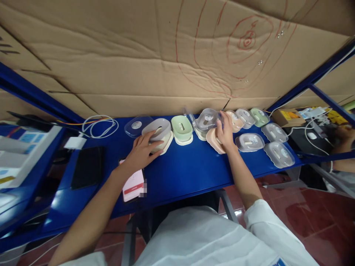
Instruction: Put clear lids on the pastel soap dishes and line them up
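Observation:
My left hand (146,147) lies over the near side of a grey oval box (163,126), fingers apart and bent against it; a cream tray (168,145) shows beneath. The box looks like a soap dish. Beside it, a light green box (182,127) stands on another cream tray. At the right edge of a clear plastic lid (208,119) with a round sticker is my right hand (226,132), thumb and fingers closed about the rim. Under this hand sits a peach scalloped dish (213,139), partly covered by it.
Several lidded dishes (250,142) stand along the right of the blue table (180,173). Another clear lid (138,126) lies at the left back, near a coiled white cable (100,126). A phone (133,185) and a black tablet-like slab (87,168) lie left. Cardboard (124,74) walls the back.

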`<state>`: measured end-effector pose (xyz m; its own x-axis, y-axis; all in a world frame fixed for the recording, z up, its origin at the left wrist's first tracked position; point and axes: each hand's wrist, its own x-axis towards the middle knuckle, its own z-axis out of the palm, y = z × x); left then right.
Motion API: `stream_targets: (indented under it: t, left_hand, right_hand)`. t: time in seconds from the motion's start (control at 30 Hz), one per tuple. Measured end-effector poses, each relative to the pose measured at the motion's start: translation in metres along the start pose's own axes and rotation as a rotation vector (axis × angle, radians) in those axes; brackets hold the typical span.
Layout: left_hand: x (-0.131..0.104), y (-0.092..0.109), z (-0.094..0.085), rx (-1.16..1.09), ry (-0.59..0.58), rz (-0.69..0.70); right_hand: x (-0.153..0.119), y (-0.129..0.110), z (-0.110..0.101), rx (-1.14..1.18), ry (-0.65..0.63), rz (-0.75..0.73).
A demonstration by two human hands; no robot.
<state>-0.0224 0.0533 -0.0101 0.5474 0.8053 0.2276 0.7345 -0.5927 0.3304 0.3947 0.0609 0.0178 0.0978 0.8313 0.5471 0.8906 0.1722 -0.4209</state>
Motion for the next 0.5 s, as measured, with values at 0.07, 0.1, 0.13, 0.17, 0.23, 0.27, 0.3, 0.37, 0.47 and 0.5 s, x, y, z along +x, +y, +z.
stream_targets:
  t: [0.07, 0.1, 0.13, 0.17, 0.23, 0.27, 0.3, 0.37, 0.47, 0.5]
  left_hand:
    - [0.0, 0.0, 0.0, 0.001, 0.004, 0.001]
    - [0.0, 0.0, -0.001, 0.0, 0.006, 0.003]
    - [0.0, 0.0, -0.001, -0.003, 0.007, 0.006]
    - [0.0, -0.001, -0.001, -0.003, 0.004, 0.01]
    - [-0.001, -0.001, -0.001, 0.003, -0.003, 0.015]
    - [-0.001, -0.001, -0.001, 0.009, -0.007, 0.016]
    - [-0.001, -0.001, -0.001, 0.014, -0.011, 0.016]
    - [-0.001, -0.001, 0.0, 0.019, -0.014, 0.01]
    - [-0.002, 0.001, 0.0, 0.012, -0.005, 0.003]
    - [-0.002, 0.002, 0.0, 0.009, -0.002, 0.004]
  right_hand:
    - [-0.001, -0.01, -0.005, 0.027, 0.074, 0.03]
    - [-0.004, -0.014, -0.01, 0.035, 0.096, 0.048]
    - [-0.01, -0.018, -0.017, 0.037, 0.097, 0.065]
    - [-0.017, -0.021, -0.024, 0.037, 0.078, 0.078]
    - [-0.042, -0.027, -0.037, 0.003, -0.028, 0.074]
    - [-0.057, -0.03, -0.042, -0.035, -0.092, 0.058]
    - [-0.073, -0.032, -0.045, -0.079, -0.146, 0.037]
    - [-0.105, -0.035, -0.047, -0.169, -0.224, 0.001]
    - [-0.136, -0.037, -0.046, -0.212, -0.262, -0.012]
    - [-0.141, -0.037, -0.046, -0.207, -0.273, -0.018]
